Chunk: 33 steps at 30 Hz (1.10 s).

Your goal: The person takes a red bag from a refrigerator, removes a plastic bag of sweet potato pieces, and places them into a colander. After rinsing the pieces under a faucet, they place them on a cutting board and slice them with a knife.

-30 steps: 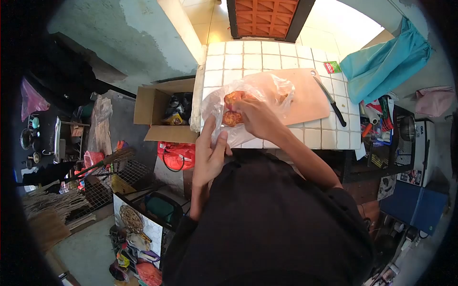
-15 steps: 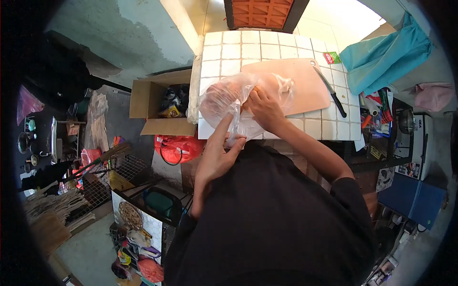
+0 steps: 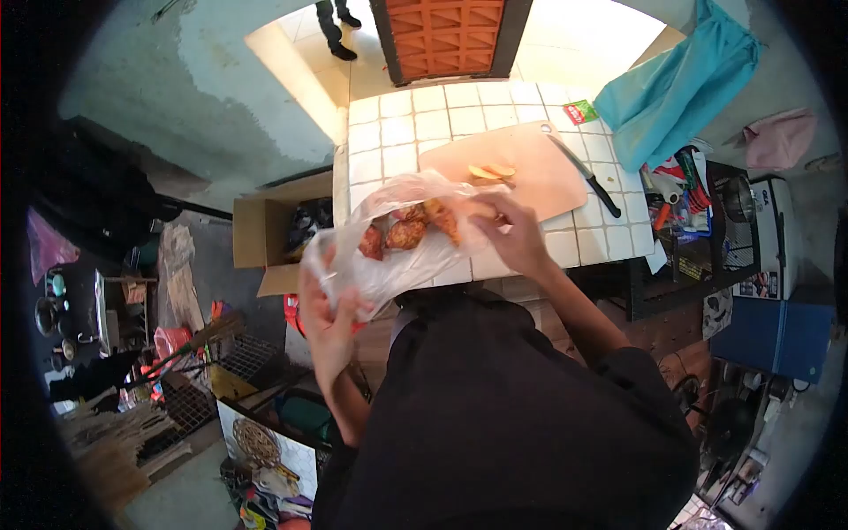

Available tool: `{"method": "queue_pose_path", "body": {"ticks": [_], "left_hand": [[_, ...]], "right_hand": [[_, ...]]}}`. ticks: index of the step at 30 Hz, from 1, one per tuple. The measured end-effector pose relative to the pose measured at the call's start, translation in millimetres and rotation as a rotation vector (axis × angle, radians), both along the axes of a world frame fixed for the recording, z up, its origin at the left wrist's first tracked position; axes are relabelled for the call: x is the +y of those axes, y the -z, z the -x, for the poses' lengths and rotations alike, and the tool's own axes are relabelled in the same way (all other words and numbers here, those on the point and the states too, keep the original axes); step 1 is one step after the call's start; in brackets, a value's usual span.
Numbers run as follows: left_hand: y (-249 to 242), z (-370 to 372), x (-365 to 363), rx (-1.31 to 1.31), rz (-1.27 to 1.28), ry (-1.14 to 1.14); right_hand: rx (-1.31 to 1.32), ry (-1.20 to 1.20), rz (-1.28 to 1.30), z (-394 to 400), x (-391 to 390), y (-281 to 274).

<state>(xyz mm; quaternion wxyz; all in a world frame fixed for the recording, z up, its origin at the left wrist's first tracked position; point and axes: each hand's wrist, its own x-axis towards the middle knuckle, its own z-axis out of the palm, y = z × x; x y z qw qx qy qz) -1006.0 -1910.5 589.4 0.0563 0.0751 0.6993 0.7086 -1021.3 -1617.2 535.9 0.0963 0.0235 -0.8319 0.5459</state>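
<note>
A clear plastic bag (image 3: 406,265) is spread open at the near edge of the tiled counter, its mouth facing me. Inside lie several reddish-brown pieces of food (image 3: 406,231) that look like fried chicken. My left hand (image 3: 327,314) grips the bag's left side, its fingers partly behind the film. On the other side, my right hand (image 3: 517,237) pinches the bag's right edge between thumb and fingers. Beyond the bag, yellowish wedge-like slices (image 3: 492,172) rest on a pale pink cutting board (image 3: 539,177). A black-handled knife (image 3: 587,175) lies along the board's right edge.
The white-tiled counter (image 3: 397,132) holds a small green-red packet (image 3: 580,112) at the back right. A teal cloth (image 3: 680,88) hangs at right. An open cardboard box (image 3: 256,230) stands to the left. Another person's legs (image 3: 334,31) show beyond the doorway.
The bag has been pulled left and nearer, its mouth now open, showing the brown pieces. My hands have moved apart. Yellowish slices now show on the board. A person's legs have come into view.
</note>
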Motion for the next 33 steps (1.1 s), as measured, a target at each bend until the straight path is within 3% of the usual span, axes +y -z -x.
{"method": "queue_pose_path", "body": {"ticks": [1,3,4,7,9,10,12,13,15,16,18,19,21,22,24,26,30,31,33], "left_hand": [[-1.0,-2.6,-7.0,-0.001,-0.002,-0.083],[-1.3,-4.6,-19.8,0.003,-0.008,-0.154],[-1.0,-5.5,-26.4,-0.010,-0.037,-0.175],[-2.0,-1.6,-25.7,-0.028,-0.080,-0.189],[-0.5,2.5,-23.3,-0.020,-0.085,-0.129],[-2.9,3.8,-20.5,-0.016,-0.084,-0.127],[-9.0,5.0,-15.0,-0.025,-0.066,-0.106],[-8.0,5.7,-14.7,-0.023,-0.067,-0.106],[-4.8,6.9,-15.0,-0.007,-0.074,-0.085],[-4.8,6.8,-15.4,-0.009,-0.074,-0.084],[-3.6,5.5,-15.3,-0.009,-0.055,-0.090],[-4.0,4.7,-14.7,-0.013,-0.060,-0.092],[-7.6,1.6,-13.9,0.011,-0.038,-0.110],[-8.4,0.7,-13.3,0.005,-0.041,-0.120],[-8.9,0.1,-10.7,0.005,-0.026,-0.079],[-6.8,0.2,-6.7,0.005,-0.034,-0.052],[-12.8,5.5,9.9,-0.001,-0.080,0.037],[-14.9,7.4,12.4,-0.007,-0.094,0.077],[-17.4,9.0,16.5,-0.007,-0.104,0.096]], "right_hand": [[0.004,0.014,-0.004,0.0,10.6,0.3],[0.028,0.233,0.683,8.1,33.4,5.3],[0.036,0.242,0.681,14.8,43.3,10.8],[0.001,0.476,0.528,34.5,69.4,53.9],[-0.011,0.644,0.002,48.0,85.0,101.9],[-0.008,0.646,0.004,53.6,90.3,118.8],[0.026,0.747,-0.343,60.9,94.8,132.8],[0.028,0.747,-0.343,62.9,97.5,131.2],[-0.208,0.671,-0.201,66.6,102.2,124.9],[-0.210,0.671,-0.202,70.1,106.5,130.5],[-0.073,0.663,0.108,75.0,119.9,144.8],[-0.074,0.661,0.102,71.7,122.5,132.7],[-0.020,0.661,0.764,61.1,126.5,97.6],[-0.029,0.654,0.759,55.1,120.6,74.7],[0.115,0.411,0.959,40.0,98.1,24.6],[0.105,0.247,0.972,28.7,62.2,-14.9],[-0.167,-0.174,0.789,22.1,-26.4,-17.0],[-0.112,-0.332,0.524,24.6,-48.2,5.3],[-0.041,-0.422,0.094,24.0,-77.1,12.2]]}}
